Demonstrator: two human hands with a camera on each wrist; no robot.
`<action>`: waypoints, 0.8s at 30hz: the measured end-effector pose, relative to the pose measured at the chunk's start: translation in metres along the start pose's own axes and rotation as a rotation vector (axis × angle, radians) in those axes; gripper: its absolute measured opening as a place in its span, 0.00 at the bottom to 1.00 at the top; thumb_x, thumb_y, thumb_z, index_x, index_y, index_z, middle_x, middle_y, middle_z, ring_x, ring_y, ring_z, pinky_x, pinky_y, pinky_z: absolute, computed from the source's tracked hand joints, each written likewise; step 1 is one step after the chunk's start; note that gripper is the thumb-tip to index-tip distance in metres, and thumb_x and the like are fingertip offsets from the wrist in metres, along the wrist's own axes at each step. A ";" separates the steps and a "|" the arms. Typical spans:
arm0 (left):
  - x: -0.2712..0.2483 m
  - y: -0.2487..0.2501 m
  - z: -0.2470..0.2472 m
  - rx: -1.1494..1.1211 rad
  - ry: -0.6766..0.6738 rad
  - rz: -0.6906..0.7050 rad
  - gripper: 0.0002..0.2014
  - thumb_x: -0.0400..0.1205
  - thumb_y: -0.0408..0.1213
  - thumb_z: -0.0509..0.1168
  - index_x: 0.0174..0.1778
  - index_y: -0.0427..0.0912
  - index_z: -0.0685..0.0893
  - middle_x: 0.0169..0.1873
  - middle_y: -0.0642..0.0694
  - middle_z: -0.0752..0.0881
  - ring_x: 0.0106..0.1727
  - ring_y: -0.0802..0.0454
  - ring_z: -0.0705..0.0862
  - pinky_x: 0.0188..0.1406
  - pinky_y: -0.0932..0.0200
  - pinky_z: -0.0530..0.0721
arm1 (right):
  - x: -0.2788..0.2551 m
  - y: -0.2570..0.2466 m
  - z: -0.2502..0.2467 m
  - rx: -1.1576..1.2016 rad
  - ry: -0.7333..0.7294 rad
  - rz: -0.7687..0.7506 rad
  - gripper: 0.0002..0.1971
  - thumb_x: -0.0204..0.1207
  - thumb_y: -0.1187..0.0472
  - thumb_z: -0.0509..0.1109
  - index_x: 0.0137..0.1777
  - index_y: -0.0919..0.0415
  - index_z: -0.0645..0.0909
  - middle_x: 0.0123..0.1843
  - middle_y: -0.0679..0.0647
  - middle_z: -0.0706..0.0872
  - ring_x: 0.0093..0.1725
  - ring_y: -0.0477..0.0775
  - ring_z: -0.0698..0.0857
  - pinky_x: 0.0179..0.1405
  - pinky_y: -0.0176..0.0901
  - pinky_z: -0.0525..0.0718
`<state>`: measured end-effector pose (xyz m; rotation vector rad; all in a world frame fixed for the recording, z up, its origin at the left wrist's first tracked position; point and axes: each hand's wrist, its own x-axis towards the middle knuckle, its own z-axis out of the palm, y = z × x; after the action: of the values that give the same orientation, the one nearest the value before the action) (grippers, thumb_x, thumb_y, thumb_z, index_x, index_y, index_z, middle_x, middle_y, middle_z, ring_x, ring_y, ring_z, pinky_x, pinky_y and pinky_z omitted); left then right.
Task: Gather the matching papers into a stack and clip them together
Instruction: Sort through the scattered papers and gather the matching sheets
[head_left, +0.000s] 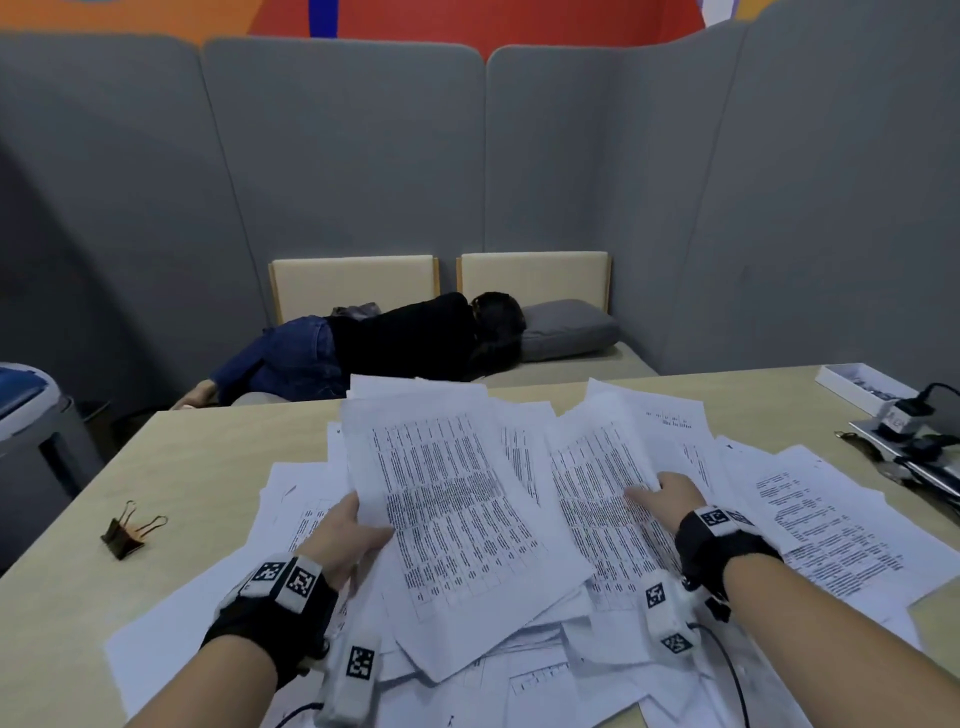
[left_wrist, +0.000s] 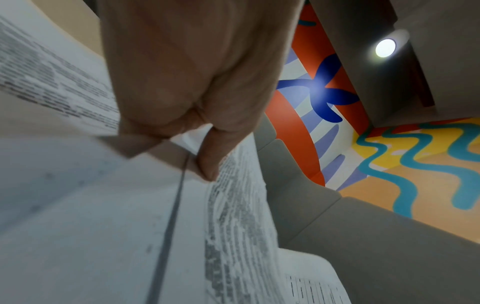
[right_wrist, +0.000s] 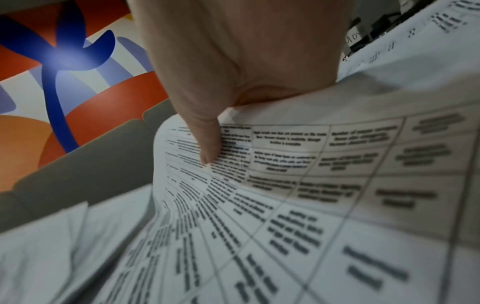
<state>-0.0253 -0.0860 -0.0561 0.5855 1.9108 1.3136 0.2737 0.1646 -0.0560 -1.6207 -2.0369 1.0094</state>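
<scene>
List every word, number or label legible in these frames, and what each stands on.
No text can be read for certain.
Table sheet under the right hand: gridded print, too blurred.
Sheet held by the left hand: print too small.
Wrist markers: square black-and-white codes, no words.
Label on the adapter: handwritten, partly hidden, unclear.

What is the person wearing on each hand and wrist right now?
Both forearms are bare, with no sleeves. Each wrist carries a black fabric wrap: left hand, right hand. White blocks printed with black-and-white square tag markers sit on the wraps, and a white camera pod hangs under each wrist. A thin black cable trails from the right one.
</scene>
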 end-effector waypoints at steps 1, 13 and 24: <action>0.000 0.004 -0.002 -0.029 -0.008 0.028 0.18 0.79 0.20 0.65 0.64 0.32 0.74 0.53 0.32 0.87 0.51 0.34 0.88 0.56 0.30 0.84 | 0.001 0.003 -0.002 0.035 0.028 -0.014 0.09 0.77 0.59 0.71 0.49 0.66 0.82 0.52 0.67 0.87 0.42 0.59 0.82 0.45 0.46 0.79; -0.015 0.084 0.002 -0.364 -0.265 0.231 0.17 0.84 0.22 0.58 0.68 0.38 0.76 0.60 0.36 0.86 0.57 0.40 0.88 0.49 0.49 0.90 | -0.009 0.001 -0.008 0.569 -0.068 -0.008 0.11 0.73 0.54 0.73 0.50 0.61 0.87 0.49 0.60 0.92 0.51 0.66 0.90 0.58 0.69 0.84; -0.004 0.025 0.084 -0.120 -0.202 -0.079 0.17 0.82 0.19 0.59 0.65 0.34 0.70 0.51 0.35 0.84 0.49 0.37 0.86 0.54 0.42 0.84 | -0.010 -0.009 0.011 0.437 -0.340 0.110 0.53 0.55 0.19 0.65 0.67 0.63 0.80 0.71 0.55 0.80 0.69 0.66 0.81 0.73 0.56 0.74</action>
<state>0.0420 -0.0295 -0.0494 0.5537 1.6626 1.2589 0.2630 0.1512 -0.0554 -1.4104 -1.7563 1.7297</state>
